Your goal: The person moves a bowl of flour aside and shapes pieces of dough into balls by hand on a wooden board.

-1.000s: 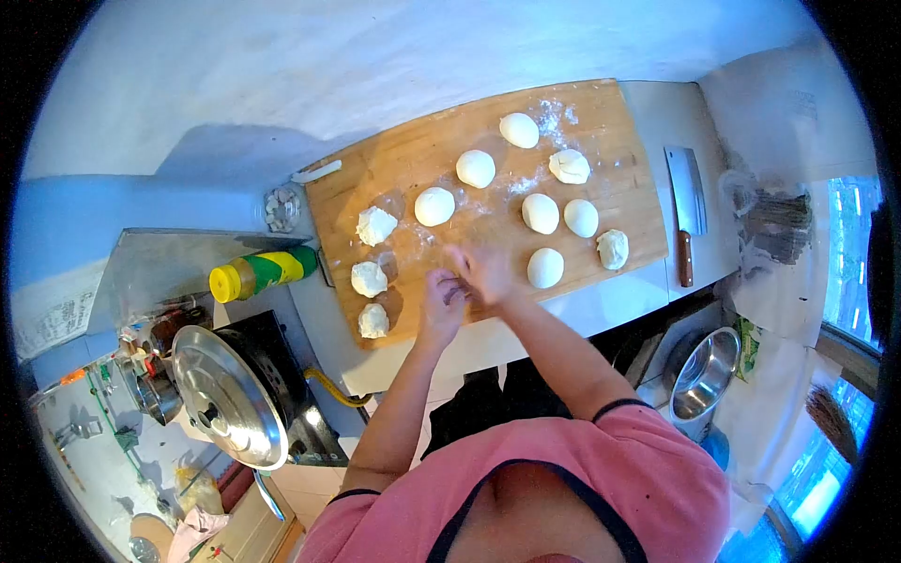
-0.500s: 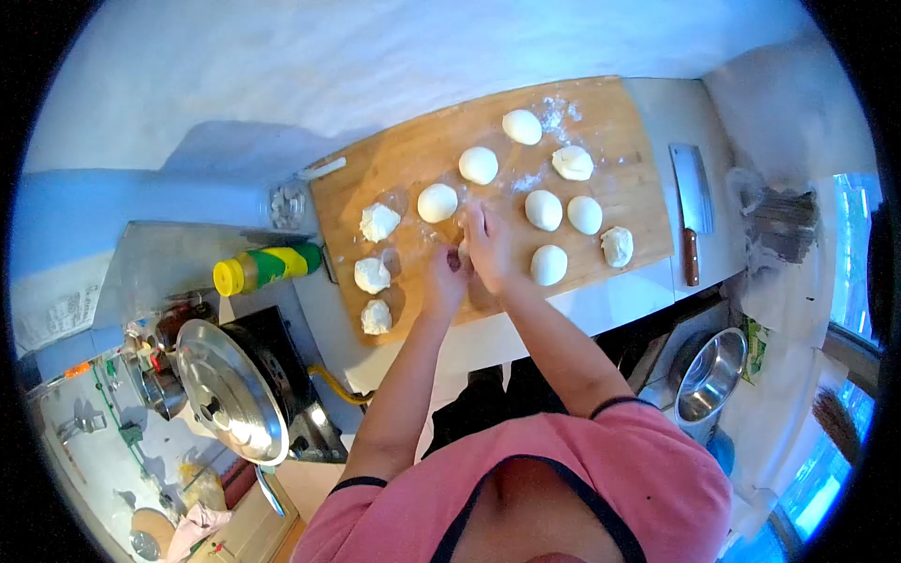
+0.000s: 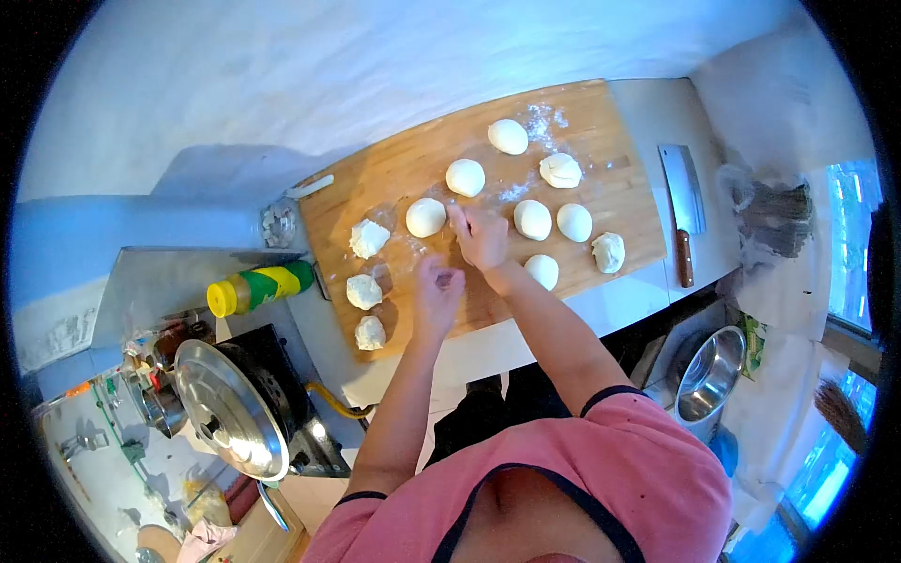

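Observation:
Over the front of the wooden board (image 3: 591, 113) my left hand (image 3: 438, 291) is loosely curled, its fingertips apart and nothing visible in it. My right hand (image 3: 481, 238) is closed just above and to the right of it; whether anything is inside is hidden. Close to my right hand's fingertips sit a smooth dough ball (image 3: 426, 217) and another dough ball (image 3: 465, 177). To its right lie a third dough ball (image 3: 532, 220) and several more. Rough dough lumps, one of them a craggy lump (image 3: 369, 238), line the board's left side.
A cleaver (image 3: 683, 202) lies on the counter right of the board. On the left are a yellow-capped bottle (image 3: 261, 287), a lidded pan (image 3: 232, 410) and a small clear container (image 3: 279, 225). A steel basin (image 3: 710, 375) stands at the lower right.
My hands were together over the board and have come apart. The left has drawn back slightly toward me and leftward; the right stays near the dough balls. The view has shifted a little.

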`<state>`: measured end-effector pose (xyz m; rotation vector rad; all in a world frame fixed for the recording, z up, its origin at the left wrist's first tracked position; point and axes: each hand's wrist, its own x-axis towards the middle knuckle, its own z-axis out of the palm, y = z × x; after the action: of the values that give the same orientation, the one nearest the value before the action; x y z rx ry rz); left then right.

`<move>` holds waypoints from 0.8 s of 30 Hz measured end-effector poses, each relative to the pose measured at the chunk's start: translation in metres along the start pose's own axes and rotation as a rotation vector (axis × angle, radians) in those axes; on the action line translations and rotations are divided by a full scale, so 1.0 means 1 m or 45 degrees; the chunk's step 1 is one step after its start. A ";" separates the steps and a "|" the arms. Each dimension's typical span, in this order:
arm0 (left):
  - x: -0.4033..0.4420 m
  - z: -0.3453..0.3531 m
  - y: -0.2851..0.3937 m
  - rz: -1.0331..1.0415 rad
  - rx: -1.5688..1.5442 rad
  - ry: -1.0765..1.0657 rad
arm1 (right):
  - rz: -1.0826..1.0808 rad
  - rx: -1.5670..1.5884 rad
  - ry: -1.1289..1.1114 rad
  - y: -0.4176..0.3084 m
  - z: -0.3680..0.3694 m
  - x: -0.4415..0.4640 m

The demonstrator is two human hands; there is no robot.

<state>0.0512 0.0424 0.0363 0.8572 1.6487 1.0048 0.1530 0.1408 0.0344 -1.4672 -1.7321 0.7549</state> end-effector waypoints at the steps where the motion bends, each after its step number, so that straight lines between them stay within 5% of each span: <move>1: 0.004 0.003 0.010 0.055 0.238 -0.002 | -0.149 -0.029 0.114 0.005 0.007 0.003; 4: 0.011 0.008 -0.002 0.103 0.265 -0.132 | -0.027 0.339 -0.102 -0.012 -0.008 -0.034; 5: 0.008 0.005 -0.001 0.134 0.274 -0.221 | 0.234 0.447 -0.224 -0.016 -0.011 -0.046; 9: 0.002 0.002 -0.006 0.088 0.524 -0.281 | 0.634 0.350 -0.280 -0.027 -0.024 -0.039; 11: -0.005 -0.004 -0.012 0.279 0.554 -0.184 | -0.283 -0.411 -0.064 -0.014 -0.022 -0.042; 16: -0.037 -0.056 0.003 0.229 0.651 0.120 | -0.319 -0.315 -0.117 0.009 -0.007 -0.119; 18: -0.041 -0.068 -0.013 0.276 0.589 0.205 | -0.624 -0.215 -0.170 0.013 0.008 -0.117; 24: -0.040 -0.074 -0.002 0.441 0.539 0.268 | -0.255 -0.254 -0.149 0.008 -0.011 -0.089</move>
<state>-0.0088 -0.0100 0.0629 1.3950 1.9748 1.0183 0.1737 0.0545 0.0199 -1.3731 -2.0581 0.5860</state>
